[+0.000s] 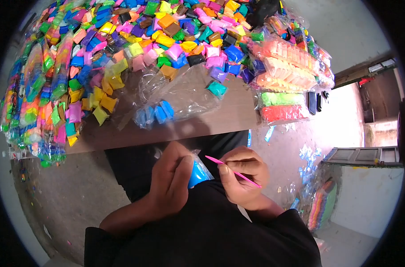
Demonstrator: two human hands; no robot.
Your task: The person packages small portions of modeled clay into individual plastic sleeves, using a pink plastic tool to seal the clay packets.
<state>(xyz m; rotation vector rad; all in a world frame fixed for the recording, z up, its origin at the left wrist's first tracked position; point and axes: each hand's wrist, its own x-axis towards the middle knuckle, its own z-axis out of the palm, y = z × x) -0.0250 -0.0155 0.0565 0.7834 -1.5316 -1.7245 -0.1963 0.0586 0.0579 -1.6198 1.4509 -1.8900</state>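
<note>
In front of my chest, my left hand (172, 174) pinches a small clear packet with a blue filling (198, 173). Beside it, my right hand (243, 175) grips a thin pink plastic stick (232, 171) between thumb and fingers. The stick's pointed end is directed toward the blue packet, with a gap between them. On the table edge above my hands lies a clear plastic bag (184, 95) with several blue packets (160, 112) in it. A teal packet (217, 89) rests at the bag's right side.
A large heap of colourful small packets (166, 31) covers the back of the table (238, 109). Long bags of packets (37, 89) stand at the left. Stacked bags with orange, green and red contents (287, 66) are at the right. Plastic scraps (309, 160) litter the floor.
</note>
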